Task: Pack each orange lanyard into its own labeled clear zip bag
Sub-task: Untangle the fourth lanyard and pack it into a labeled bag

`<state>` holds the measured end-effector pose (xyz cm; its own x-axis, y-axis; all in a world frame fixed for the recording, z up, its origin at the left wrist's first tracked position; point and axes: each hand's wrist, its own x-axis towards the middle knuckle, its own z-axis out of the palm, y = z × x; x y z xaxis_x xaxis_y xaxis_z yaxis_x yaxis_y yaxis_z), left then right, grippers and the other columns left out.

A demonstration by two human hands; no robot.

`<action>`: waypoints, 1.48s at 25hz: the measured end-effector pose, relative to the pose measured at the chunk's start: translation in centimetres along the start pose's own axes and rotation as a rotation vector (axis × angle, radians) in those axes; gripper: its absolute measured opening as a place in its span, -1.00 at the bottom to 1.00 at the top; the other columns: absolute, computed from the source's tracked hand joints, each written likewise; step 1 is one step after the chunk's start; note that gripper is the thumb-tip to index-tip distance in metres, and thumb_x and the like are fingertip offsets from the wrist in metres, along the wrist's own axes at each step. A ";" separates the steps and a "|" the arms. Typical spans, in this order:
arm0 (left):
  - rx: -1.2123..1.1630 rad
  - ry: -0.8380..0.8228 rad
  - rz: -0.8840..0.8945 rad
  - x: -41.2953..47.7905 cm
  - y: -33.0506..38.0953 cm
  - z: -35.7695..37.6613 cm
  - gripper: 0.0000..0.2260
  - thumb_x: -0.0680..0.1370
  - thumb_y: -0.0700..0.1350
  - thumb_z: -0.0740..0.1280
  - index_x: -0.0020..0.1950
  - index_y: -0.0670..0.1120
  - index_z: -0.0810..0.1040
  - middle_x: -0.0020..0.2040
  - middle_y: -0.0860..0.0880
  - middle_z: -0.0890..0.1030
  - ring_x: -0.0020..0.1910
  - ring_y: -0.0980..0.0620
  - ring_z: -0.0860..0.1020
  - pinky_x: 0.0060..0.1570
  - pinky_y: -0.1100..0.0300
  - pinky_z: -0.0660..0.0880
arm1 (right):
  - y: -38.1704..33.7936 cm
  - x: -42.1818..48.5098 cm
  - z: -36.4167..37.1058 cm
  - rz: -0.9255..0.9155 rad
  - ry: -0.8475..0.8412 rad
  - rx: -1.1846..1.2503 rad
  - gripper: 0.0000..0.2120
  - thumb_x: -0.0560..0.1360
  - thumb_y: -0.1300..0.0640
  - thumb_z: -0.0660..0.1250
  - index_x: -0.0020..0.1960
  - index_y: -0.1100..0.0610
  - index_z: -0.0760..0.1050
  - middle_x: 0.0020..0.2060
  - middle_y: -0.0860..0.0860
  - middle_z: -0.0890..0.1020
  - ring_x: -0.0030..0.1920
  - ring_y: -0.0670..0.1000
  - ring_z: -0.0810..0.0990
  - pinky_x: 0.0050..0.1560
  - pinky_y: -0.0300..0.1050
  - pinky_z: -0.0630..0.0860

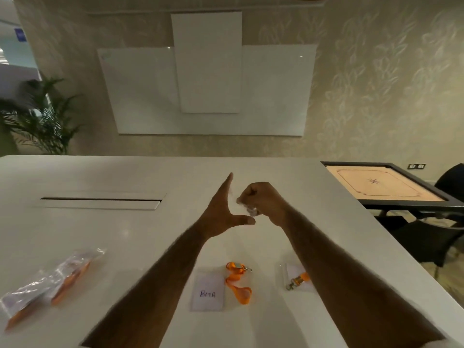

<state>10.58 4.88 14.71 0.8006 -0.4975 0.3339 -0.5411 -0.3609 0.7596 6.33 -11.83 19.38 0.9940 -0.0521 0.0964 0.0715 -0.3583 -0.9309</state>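
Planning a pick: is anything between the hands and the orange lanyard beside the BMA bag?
Nothing visible does. The orange lanyard lies uncovered; only bare table separates it from the left hand and the right hand, which grips clear plastic.

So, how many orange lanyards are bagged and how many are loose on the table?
Bagged lanyards: 2
Loose lanyards: 2, one partly hidden by the right forearm
Total: 4
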 end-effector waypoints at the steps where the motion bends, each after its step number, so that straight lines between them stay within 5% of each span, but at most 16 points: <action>1: 0.026 0.000 0.035 0.0 -0.2 0.0 0.25 0.19 0.31 0.61 0.65 0.08 -0.10 0.63 0.10 0.09 0.57 0.17 0.09 0.48 0.19 0.12 | -0.2 0.0 0.2 -0.002 -0.012 -0.008 -0.88 0.43 0.29 0.48 -0.20 0.32 0.56 -0.34 0.19 0.59 -0.37 0.07 0.52 -0.35 -0.11 0.50; 4: 0.148 0.154 0.071 0.2 -0.6 0.8 0.19 0.17 0.37 0.56 0.62 0.12 -0.02 0.41 0.09 0.42 0.35 0.10 0.37 0.39 0.11 0.26 | -0.5 0.6 1.1 -0.009 0.062 -0.119 -0.84 0.41 0.27 0.49 -0.29 0.23 0.54 -0.36 0.11 0.65 -0.41 0.03 0.54 -0.39 -0.15 0.47; 7: 0.232 0.271 0.104 0.5 -1.4 1.0 -0.08 0.35 0.19 0.53 0.58 0.11 0.10 0.18 0.14 0.49 0.19 0.13 0.45 0.37 0.02 0.39 | -0.7 1.4 1.4 -0.031 0.238 -0.289 -0.79 0.39 0.24 0.51 -0.32 0.17 0.50 -0.41 -0.01 0.60 -0.48 -0.04 0.57 -0.42 -0.15 0.50; 13: 0.235 0.169 0.163 0.8 -1.0 1.0 0.19 0.24 0.43 0.50 0.63 0.14 -0.14 0.62 0.02 0.14 0.59 0.05 0.13 0.55 0.00 0.10 | -0.9 1.7 1.9 -0.073 0.253 -0.502 -0.75 0.39 0.11 0.56 -0.28 0.10 0.49 -0.33 -0.03 0.63 -0.38 -0.04 0.60 -0.35 -0.05 0.57; 18: 0.467 0.391 0.403 0.8 -1.0 0.8 -0.49 0.44 0.18 0.48 0.29 0.01 0.47 0.51 -0.02 0.33 0.51 0.00 0.31 0.44 0.05 0.33 | -1.0 1.7 1.8 -0.056 0.307 -0.665 -0.75 0.43 0.09 0.49 -0.27 0.04 0.42 -0.29 -0.04 0.61 -0.29 0.01 0.62 -0.31 -0.09 0.54; 21: 0.647 0.340 0.506 1.1 -1.2 -0.2 -0.68 0.51 0.13 0.45 0.14 -0.04 0.61 0.43 -0.08 0.45 0.45 -0.08 0.40 0.42 -0.08 0.33 | -0.7 1.7 1.2 -0.044 0.289 -0.703 -0.79 0.44 0.14 0.48 -0.25 0.07 0.45 -0.25 -0.01 0.63 -0.28 0.05 0.62 -0.26 -0.03 0.58; 25: 0.826 0.237 0.553 1.6 -1.1 -0.9 -0.77 0.62 -0.04 0.35 0.26 -0.02 0.60 0.51 -0.12 0.37 0.51 -0.11 0.33 0.48 -0.18 0.25 | 0.0 1.7 0.4 -0.037 0.247 -0.717 -0.79 0.42 0.21 0.46 -0.25 0.07 0.43 -0.21 0.01 0.62 -0.25 0.06 0.61 -0.28 -0.05 0.54; 28: 0.898 0.224 0.513 1.4 -1.1 -0.8 -0.76 0.61 -0.19 0.33 0.27 -0.04 0.58 0.48 -0.14 0.40 0.45 -0.13 0.38 0.46 -0.14 0.27 | 0.1 1.7 0.3 -0.063 0.184 -0.734 -0.77 0.41 0.17 0.50 -0.23 0.06 0.43 -0.21 -0.01 0.62 -0.22 0.04 0.60 -0.27 -0.09 0.48; 37: 0.811 0.048 0.255 1.9 0.8 -1.1 -0.88 0.56 -0.12 0.39 0.07 0.04 0.62 0.32 0.04 0.41 0.22 -0.01 0.43 0.12 0.13 0.37 | 1.0 1.7 1.0 -0.119 0.059 -0.780 -0.81 0.44 0.19 0.45 -0.25 0.01 0.48 -0.27 -0.11 0.57 -0.23 0.00 0.59 -0.27 -0.11 0.51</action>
<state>11.96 4.53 16.52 0.6292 -0.6132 0.4776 -0.7087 -0.7049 0.0288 8.15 -11.31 18.23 0.9757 -0.0138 0.2185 0.0765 -0.9135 -0.3995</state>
